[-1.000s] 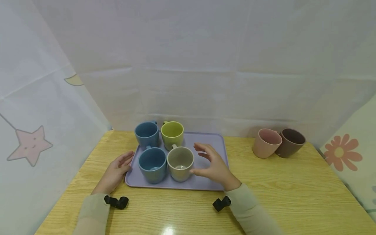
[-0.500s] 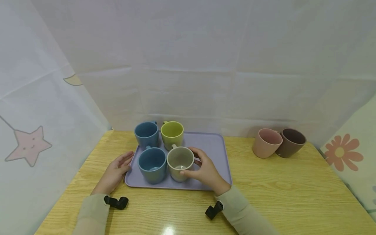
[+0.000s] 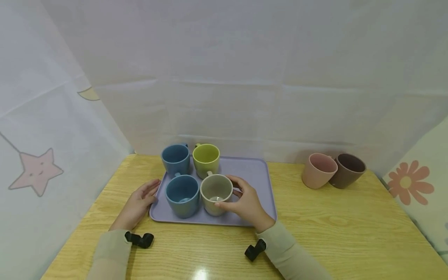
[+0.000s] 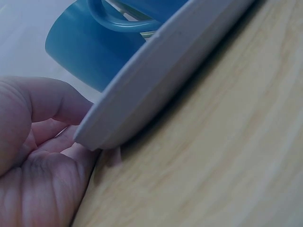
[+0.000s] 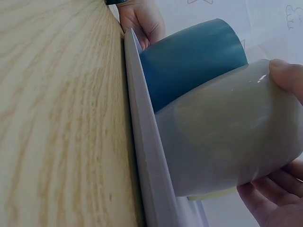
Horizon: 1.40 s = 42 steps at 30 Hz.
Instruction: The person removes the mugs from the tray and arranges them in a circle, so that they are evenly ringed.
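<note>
A lilac tray (image 3: 245, 165) bears two blue mugs (image 3: 182, 196), a yellow-green mug (image 3: 206, 159) and a beige mug (image 3: 211, 206). My right hand (image 3: 246, 204) grips the beige mug from its right side, thumb at the front and fingers behind. In the right wrist view this mug (image 5: 227, 127) stands on the tray, close beside the front blue mug (image 5: 194, 56). At the tray's left edge, my left hand (image 3: 138, 204) holds the rim; the left wrist view has the thumb (image 4: 61, 99) over the rim and other fingers low at its side, their tips partly hidden.
A pink mug (image 3: 316, 175) and a dark brown mug (image 3: 346, 175) stand close together at the table's back right. White cloth (image 3: 224, 97) hangs behind and at both sides of the wooden table (image 3: 332, 229).
My right hand has moved left from beside the beige mug and taken hold of it. The left hand stays at the tray's edge, and the mugs keep their places.
</note>
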### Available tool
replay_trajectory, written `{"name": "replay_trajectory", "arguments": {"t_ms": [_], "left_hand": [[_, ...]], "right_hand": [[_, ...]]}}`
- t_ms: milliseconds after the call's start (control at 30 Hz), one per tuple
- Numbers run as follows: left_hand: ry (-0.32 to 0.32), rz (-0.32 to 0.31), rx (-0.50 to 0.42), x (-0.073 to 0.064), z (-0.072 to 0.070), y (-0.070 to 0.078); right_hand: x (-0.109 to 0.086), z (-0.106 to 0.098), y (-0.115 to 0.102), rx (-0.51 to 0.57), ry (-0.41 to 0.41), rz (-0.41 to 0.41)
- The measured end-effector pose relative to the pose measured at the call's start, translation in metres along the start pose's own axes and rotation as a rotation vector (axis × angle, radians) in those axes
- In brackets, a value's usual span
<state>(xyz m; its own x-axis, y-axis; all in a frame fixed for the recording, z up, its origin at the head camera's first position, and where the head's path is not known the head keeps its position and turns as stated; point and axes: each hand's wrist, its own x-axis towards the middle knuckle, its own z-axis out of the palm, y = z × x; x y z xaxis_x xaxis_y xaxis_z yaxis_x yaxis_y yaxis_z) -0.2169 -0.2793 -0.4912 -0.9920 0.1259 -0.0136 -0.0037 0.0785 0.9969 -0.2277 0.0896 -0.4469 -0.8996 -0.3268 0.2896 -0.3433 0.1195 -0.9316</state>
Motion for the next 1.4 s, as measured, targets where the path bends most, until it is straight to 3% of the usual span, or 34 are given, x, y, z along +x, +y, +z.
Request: {"name": "replay_trajectory", "arguments": {"t_ms": [233, 633, 900, 1133, 1400], "left_hand": [[-0.009, 0.003, -0.002, 0.002, 0.001, 0.002], [0.004, 0.0, 0.027, -0.001, -0.001, 0.003], [0.013, -0.014, 0.033, 0.0, 0.0, 0.004], [0.008, 0.01, 0.019, -0.002, -0.001, 0.0], [-0.004, 0.016, 0.018, 0.0, -0.002, -0.002]], "right_hand": [[0.001, -0.004, 0.0, -0.008, 0.0, -0.025], [0.001, 0.001, 0.002, 0.014, -0.074, 0.023], [0.001, 0.004, 0.002, 0.051, -0.023, 0.013], [0.0, 0.001, -0.001, 0.058, 0.022, 0.011], [-0.007, -0.018, -0.001, 0.009, 0.079, 0.07]]}}
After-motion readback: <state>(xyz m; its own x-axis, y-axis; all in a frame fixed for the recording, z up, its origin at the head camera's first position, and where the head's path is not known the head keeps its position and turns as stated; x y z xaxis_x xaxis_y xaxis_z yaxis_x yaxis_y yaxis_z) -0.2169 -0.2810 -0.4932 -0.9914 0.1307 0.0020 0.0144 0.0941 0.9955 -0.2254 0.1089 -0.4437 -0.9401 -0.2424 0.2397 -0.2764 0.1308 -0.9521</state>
